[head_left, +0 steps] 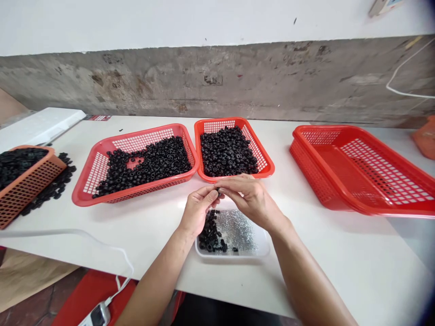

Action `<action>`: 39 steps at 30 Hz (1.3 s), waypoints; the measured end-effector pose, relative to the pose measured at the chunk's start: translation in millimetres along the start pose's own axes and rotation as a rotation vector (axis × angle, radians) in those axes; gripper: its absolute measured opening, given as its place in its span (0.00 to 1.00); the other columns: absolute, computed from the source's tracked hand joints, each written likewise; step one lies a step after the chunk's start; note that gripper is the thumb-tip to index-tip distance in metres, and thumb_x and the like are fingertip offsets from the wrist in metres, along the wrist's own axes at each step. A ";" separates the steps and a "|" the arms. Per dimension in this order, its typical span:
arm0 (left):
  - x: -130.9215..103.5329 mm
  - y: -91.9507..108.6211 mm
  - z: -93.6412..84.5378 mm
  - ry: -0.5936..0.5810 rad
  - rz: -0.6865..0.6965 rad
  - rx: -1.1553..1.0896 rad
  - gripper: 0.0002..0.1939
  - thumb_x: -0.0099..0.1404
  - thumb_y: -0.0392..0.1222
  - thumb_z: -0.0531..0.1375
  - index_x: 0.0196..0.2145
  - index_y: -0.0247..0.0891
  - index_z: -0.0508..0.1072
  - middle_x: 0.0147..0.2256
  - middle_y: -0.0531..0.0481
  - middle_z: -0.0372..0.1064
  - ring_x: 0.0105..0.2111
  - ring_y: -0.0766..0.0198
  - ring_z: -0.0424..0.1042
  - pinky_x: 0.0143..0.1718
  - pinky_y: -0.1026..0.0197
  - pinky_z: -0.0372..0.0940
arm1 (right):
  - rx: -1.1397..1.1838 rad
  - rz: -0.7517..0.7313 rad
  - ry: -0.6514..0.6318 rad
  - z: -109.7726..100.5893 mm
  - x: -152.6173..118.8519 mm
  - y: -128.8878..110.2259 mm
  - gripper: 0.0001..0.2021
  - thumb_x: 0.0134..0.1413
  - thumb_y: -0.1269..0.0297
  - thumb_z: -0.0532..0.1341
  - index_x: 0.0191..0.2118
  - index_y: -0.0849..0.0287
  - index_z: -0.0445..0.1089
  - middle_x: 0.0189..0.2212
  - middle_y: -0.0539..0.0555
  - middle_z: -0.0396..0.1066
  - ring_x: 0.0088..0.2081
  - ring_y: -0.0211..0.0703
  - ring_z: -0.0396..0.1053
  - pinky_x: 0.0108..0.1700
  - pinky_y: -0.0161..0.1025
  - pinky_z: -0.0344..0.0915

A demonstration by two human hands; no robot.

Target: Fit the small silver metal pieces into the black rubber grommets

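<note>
So you've got a small dark round part (219,192) pinched right in front of you. Your left hand (199,206) has thumb and fingertip pressed on it from one side, and your right hand (249,197) comes in from the other with its fingers together, tips on the same piece. Your fingers cover most of it, so I can't make out its exact shape.

Just below your hands there's a shallow translucent plastic tray (234,256): black ring-like parts (210,240) bunched on the left, tiny shiny silvery bits (238,231) spread over the middle and right.

Right behind your hands is a bright orange-red plastic mesh basket (267,173) loaded with black bead-like parts (229,154). Touching or nearly touching it on the left, you've got a wider coral-red mesh basket (81,194) with more of the same, its bottom peeking through in one spot. Far left, a brownish-orange mesh basket (37,185) holds black pieces too, with loose flat black pieces (56,188) beside it on the white tabletop (142,244). Off to your right, well apart, sits a deep red plastic basket (316,174).
</note>
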State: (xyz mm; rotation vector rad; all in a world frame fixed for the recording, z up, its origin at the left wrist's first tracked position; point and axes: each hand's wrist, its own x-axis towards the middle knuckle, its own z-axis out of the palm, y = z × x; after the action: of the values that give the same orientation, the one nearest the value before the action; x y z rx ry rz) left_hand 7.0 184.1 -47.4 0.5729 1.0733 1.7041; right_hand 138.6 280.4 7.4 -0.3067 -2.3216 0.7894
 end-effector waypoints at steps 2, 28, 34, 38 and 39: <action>0.4 -0.1 -0.6 0.002 0.010 0.004 0.16 0.54 0.49 0.73 0.36 0.37 0.83 0.30 0.48 0.76 0.29 0.67 0.66 0.31 0.65 0.58 | 0.002 0.002 0.007 0.3 0.4 -1.6 0.14 0.70 0.67 0.55 0.37 0.57 0.78 0.35 0.52 0.79 0.40 0.41 0.77 0.44 0.39 0.69; -3.2 0.1 -0.7 -0.138 0.030 0.059 0.14 0.63 0.50 0.67 0.28 0.35 0.78 0.27 0.51 0.67 0.31 0.65 0.62 0.36 0.63 0.58 | -0.534 -0.243 -0.060 10.8 -5.7 2.7 0.11 0.69 0.70 0.51 0.40 0.61 0.71 0.31 0.53 0.74 0.31 0.40 0.70 0.55 0.48 0.59; -3.9 0.4 1.0 -0.105 0.049 0.080 0.15 0.61 0.50 0.68 0.26 0.35 0.77 0.25 0.52 0.66 0.30 0.65 0.62 0.36 0.62 0.59 | -0.460 -0.267 -0.095 13.6 -7.3 9.6 0.12 0.71 0.69 0.50 0.39 0.62 0.70 0.28 0.52 0.72 0.29 0.40 0.69 0.57 0.51 0.61; -2.8 -0.5 2.3 -0.124 0.049 0.075 0.15 0.61 0.51 0.68 0.28 0.35 0.79 0.27 0.50 0.70 0.31 0.64 0.67 0.39 0.61 0.62 | -0.491 -0.265 -0.086 15.8 -8.6 11.8 0.12 0.70 0.70 0.50 0.41 0.62 0.71 0.26 0.51 0.73 0.27 0.38 0.68 0.60 0.52 0.60; -2.6 -0.7 2.5 -0.124 0.047 0.065 0.15 0.61 0.52 0.68 0.29 0.35 0.79 0.27 0.50 0.71 0.31 0.64 0.68 0.38 0.61 0.62 | -0.476 -0.249 -0.070 15.6 -8.9 12.5 0.12 0.70 0.69 0.51 0.42 0.63 0.72 0.27 0.51 0.74 0.27 0.38 0.69 0.60 0.52 0.60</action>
State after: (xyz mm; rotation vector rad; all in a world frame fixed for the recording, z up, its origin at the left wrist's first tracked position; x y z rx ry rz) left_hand 10.3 182.8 -46.5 0.7411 1.0361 1.6558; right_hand 135.3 279.5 -14.2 -0.1884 -2.5311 0.1219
